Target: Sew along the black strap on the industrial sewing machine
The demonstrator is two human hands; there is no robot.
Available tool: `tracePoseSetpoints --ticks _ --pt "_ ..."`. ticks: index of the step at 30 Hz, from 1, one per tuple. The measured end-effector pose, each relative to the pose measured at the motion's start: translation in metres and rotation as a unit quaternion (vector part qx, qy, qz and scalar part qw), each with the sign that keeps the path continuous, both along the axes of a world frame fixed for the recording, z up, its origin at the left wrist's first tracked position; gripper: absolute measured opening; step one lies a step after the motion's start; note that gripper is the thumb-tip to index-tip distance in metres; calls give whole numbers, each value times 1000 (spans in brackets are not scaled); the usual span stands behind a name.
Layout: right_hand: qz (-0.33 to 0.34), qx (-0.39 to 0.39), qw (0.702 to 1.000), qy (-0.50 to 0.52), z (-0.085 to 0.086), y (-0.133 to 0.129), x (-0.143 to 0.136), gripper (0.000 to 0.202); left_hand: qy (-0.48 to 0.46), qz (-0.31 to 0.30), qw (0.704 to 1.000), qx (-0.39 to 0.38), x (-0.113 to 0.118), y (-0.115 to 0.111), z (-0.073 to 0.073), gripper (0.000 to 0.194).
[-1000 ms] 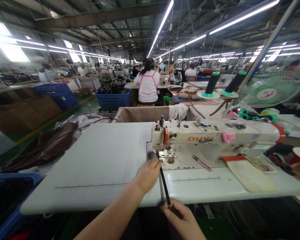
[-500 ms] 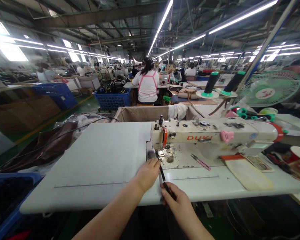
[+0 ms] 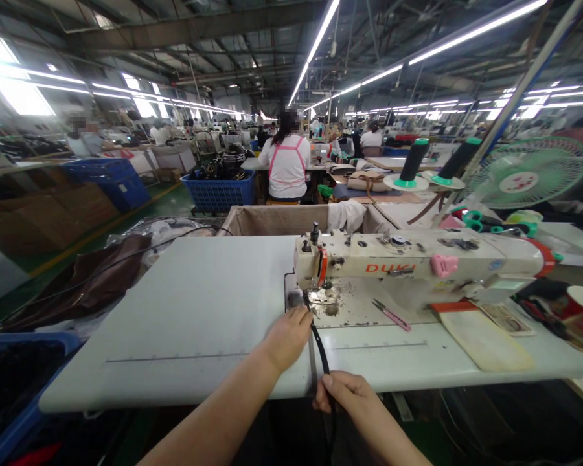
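A narrow black strap runs from the needle area of a white sewing machine down over the table's front edge. Close to the presser foot, my left hand is closed on the strap's upper part, its fingertips hiding where the strap meets the foot. Lower down, at the table edge, my right hand pinches the strap between thumb and fingers. Between the two hands the strap bows slightly to the right, and its tail hangs below my right hand. Pink-handled thread snips lie on the machine bed to the right.
The white sewing table has a printed ruler line. A cream pad lies at right, near a green fan and black thread cones. Blue crates stand left. A person in a pink-strapped apron sits ahead.
My right hand has slid down and slightly right along the strap, so more of it shows, now curved, between my hands. My left hand stays by the presser foot.
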State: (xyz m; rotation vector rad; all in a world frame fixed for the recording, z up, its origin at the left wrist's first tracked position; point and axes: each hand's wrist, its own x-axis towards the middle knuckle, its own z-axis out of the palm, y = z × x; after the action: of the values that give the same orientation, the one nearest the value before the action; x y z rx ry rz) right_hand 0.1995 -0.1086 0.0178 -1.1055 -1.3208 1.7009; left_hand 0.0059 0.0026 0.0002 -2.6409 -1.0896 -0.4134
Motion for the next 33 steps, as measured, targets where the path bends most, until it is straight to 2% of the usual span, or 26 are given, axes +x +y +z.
tracePoseSetpoints --ticks 4,8,17,28,33 --pt "-13 30 999 -29 3 -11 0 64 29 -6 1000 6 0 0 -1 23" --pt "8 26 999 -21 -5 -16 -2 66 7 2 1000 -5 -1 0 -2 27" --pt "-7 22 999 -33 -15 -21 4 66 -2 19 1000 21 3 2 -4 25" --pt "27 23 999 19 -18 -24 2 55 -3 6 1000 -9 -3 1 -4 26" --pt "-18 20 1000 8 -15 -22 2 52 6 -1 1000 -2 -1 0 -2 22"
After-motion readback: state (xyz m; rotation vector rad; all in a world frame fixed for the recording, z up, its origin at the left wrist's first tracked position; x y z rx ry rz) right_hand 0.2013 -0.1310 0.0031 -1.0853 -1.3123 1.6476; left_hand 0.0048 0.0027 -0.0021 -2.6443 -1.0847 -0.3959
